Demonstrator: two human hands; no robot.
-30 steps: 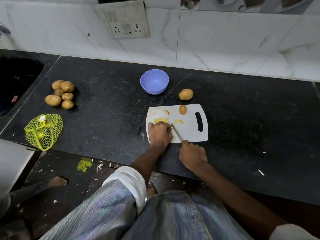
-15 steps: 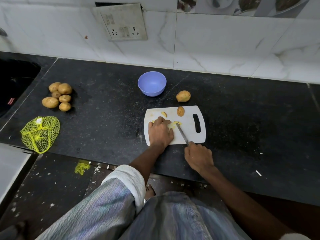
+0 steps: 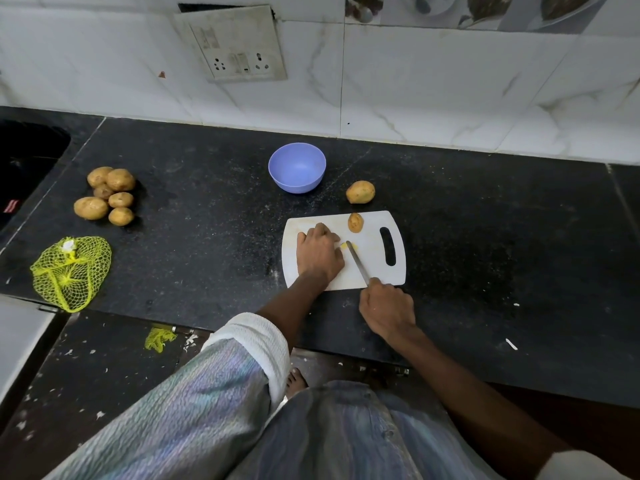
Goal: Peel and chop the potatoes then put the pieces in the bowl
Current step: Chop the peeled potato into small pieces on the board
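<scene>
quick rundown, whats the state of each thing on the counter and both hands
bowl: upright, looks empty
cutting board: flat on the counter
knife: gripped by right hand, tip at the yellow pieces
left hand: over the pieces on the board
potato piece: unpeeled, on board
potato: whole, beside board
potato pile: unpeeled
net bag: empty

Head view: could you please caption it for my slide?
Left hand steadies potato pieces while right hand holds knife.

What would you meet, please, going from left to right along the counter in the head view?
Net bag → potato pile → bowl → left hand → knife → board handle slot.
</scene>
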